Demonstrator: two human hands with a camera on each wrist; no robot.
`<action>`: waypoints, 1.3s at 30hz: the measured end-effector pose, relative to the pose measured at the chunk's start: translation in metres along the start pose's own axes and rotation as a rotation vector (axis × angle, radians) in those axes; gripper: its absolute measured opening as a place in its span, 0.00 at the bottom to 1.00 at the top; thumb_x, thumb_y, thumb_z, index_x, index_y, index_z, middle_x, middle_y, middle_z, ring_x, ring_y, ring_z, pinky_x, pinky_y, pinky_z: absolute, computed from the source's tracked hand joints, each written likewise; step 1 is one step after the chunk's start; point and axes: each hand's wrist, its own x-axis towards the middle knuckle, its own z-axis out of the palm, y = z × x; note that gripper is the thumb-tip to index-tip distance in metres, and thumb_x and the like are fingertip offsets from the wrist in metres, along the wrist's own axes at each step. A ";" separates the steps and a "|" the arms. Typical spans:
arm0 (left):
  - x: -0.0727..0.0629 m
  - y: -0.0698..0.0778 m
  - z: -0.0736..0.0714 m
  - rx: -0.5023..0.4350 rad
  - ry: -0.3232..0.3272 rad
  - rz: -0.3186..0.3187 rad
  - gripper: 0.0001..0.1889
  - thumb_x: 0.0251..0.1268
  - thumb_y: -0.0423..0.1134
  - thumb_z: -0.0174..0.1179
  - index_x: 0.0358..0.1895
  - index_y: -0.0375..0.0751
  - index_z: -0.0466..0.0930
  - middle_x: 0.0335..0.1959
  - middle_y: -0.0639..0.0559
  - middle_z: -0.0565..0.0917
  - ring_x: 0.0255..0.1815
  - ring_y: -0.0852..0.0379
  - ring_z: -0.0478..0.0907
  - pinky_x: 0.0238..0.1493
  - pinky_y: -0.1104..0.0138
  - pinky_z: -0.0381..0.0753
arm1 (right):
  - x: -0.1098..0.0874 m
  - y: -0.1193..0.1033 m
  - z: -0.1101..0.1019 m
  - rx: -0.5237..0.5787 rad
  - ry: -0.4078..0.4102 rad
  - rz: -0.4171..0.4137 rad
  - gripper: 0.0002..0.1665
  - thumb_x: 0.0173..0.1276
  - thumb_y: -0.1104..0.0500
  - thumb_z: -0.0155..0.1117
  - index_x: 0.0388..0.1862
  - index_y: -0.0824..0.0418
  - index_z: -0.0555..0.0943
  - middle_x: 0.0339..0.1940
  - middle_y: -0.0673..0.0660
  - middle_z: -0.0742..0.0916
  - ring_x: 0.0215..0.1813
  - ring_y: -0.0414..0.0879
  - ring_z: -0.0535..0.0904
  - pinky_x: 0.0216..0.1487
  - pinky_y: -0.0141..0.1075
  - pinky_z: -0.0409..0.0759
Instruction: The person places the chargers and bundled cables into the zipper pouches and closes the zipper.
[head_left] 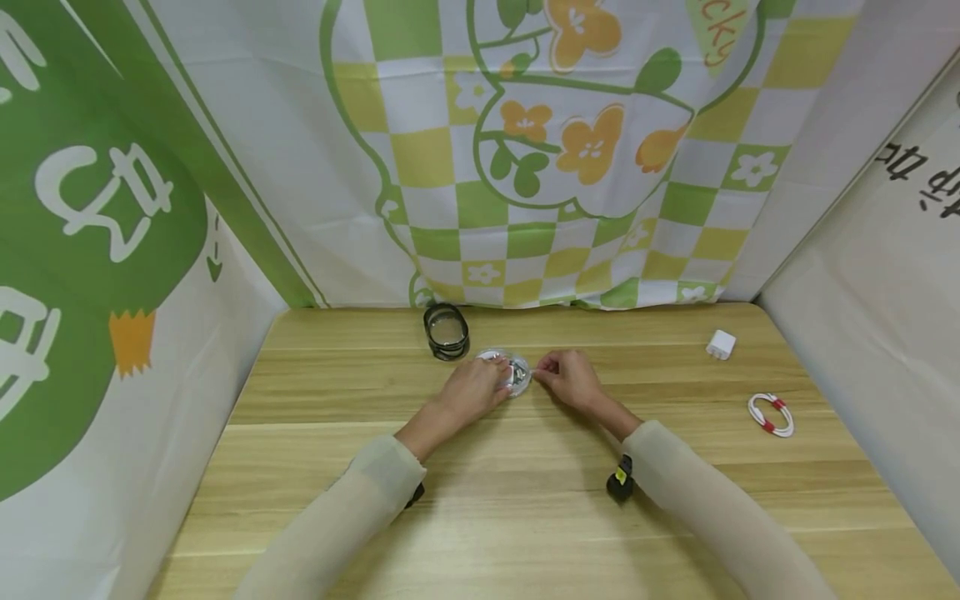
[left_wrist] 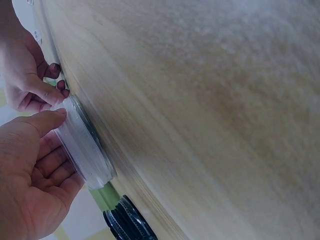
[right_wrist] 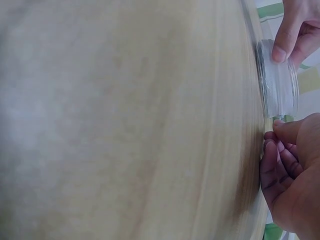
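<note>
A clear round spool with a whitish winding stands on the table just beyond the middle. My left hand grips it from the left, thumb on the near side and fingers curled behind. At the spool's right edge, my right hand pinches a small clear end between thumb and forefinger. That end is tiny, and most of it is hidden by the fingertips. Behind and left of the spool stands a black reel, whose ribbed edge also appears in the left wrist view.
On the right of the wooden table lie a white plug adapter and a coiled white cable with red ties. A patterned curtain hangs along the back edge, with cloth walls on both sides.
</note>
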 end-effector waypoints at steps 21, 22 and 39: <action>-0.003 -0.001 -0.002 -0.011 -0.025 -0.001 0.23 0.75 0.44 0.68 0.65 0.34 0.84 0.68 0.40 0.83 0.68 0.39 0.81 0.67 0.51 0.81 | 0.000 -0.005 -0.001 0.000 -0.023 0.018 0.07 0.70 0.62 0.75 0.32 0.64 0.89 0.29 0.54 0.90 0.31 0.43 0.82 0.37 0.37 0.82; -0.003 0.000 -0.002 -0.003 -0.027 -0.002 0.23 0.75 0.44 0.68 0.65 0.34 0.84 0.68 0.40 0.82 0.69 0.40 0.80 0.67 0.51 0.81 | -0.001 -0.005 -0.001 0.000 -0.023 0.017 0.07 0.70 0.62 0.75 0.32 0.63 0.89 0.29 0.54 0.90 0.31 0.42 0.82 0.37 0.36 0.82; -0.005 0.008 -0.007 0.099 -0.003 -0.060 0.22 0.72 0.57 0.68 0.54 0.42 0.90 0.64 0.44 0.86 0.59 0.44 0.85 0.45 0.51 0.89 | -0.025 -0.014 0.003 -0.004 -0.072 -0.042 0.07 0.69 0.60 0.77 0.31 0.59 0.90 0.27 0.48 0.90 0.29 0.35 0.81 0.33 0.31 0.80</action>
